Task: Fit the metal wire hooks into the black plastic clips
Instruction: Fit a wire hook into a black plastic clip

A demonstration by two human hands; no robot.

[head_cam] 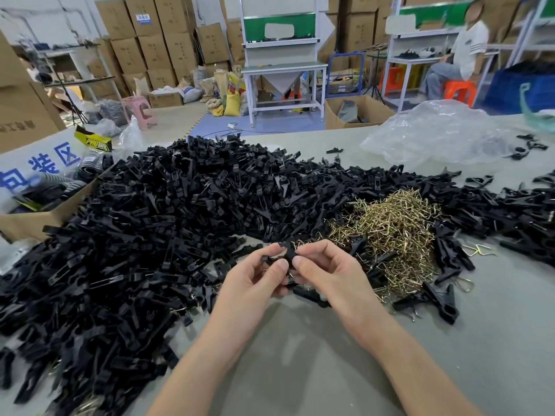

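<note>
Your left hand (pixel 258 277) and right hand (pixel 327 271) meet on one black clip (pixel 286 256), each grip closed around it between thumb and fingertips, just in front and left of the heap of wire hooks (pixel 396 229) on the grey surface (pixel 300 361). The mound of loose black clips (pixel 168 223) spreads left of and behind that heap; a clear plastic bag (pixel 435 133) lies well behind it.

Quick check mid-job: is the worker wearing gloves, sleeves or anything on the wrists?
No gloves: the left hand and right hand are bare. The left forearm and right forearm are uncovered to the bottom of the frame, with no sleeve showing. No ring, watch or wristband is visible.
</note>
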